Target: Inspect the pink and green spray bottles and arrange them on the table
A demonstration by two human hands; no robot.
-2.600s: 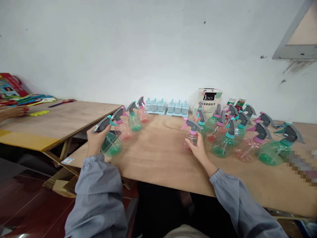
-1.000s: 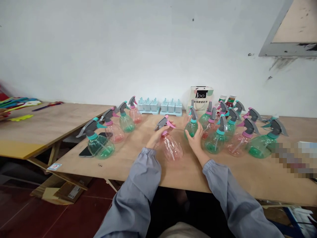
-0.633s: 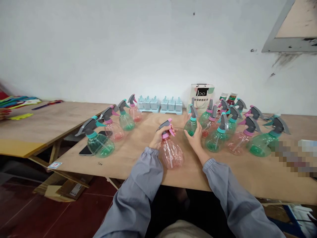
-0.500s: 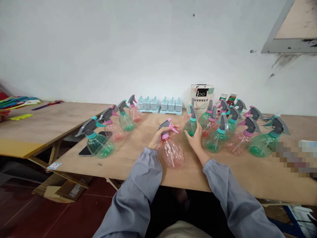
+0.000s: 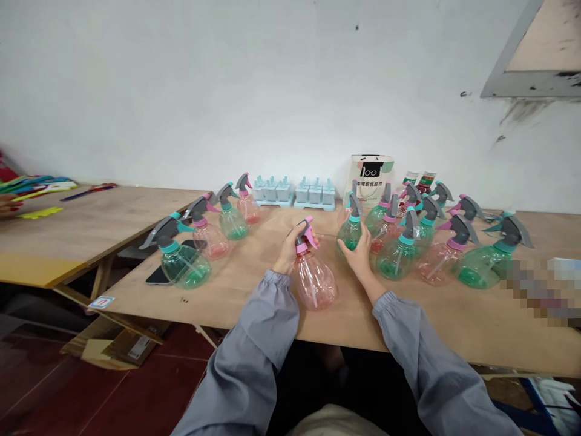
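My left hand (image 5: 287, 249) is closed round the grey and pink sprayer head of a clear pink spray bottle (image 5: 315, 283). That bottle leans slightly near the table's front edge, its thin tube showing inside. My right hand (image 5: 361, 251) wraps round the lower body of a green spray bottle (image 5: 348, 231) with a teal collar, which stands upright on the table. Just right of this hand is another green spray bottle (image 5: 394, 259), with a pink spray bottle (image 5: 438, 261) beside it. My left fingertips are partly hidden behind the sprayer head.
Several more pink and green spray bottles crowd the right side; a green spray bottle (image 5: 185, 266) heads the left row, beside a phone (image 5: 157, 277). Pale blue popsicle moulds (image 5: 314, 195) and a paper bag (image 5: 370, 181) line the wall. Another person's hand (image 5: 8, 206) is at the left table.
My left fingers have drawn in from beyond the pink bottle's neck and closed round its sprayer head. My right hand holds its place. Another person's hand has appeared at the far left.
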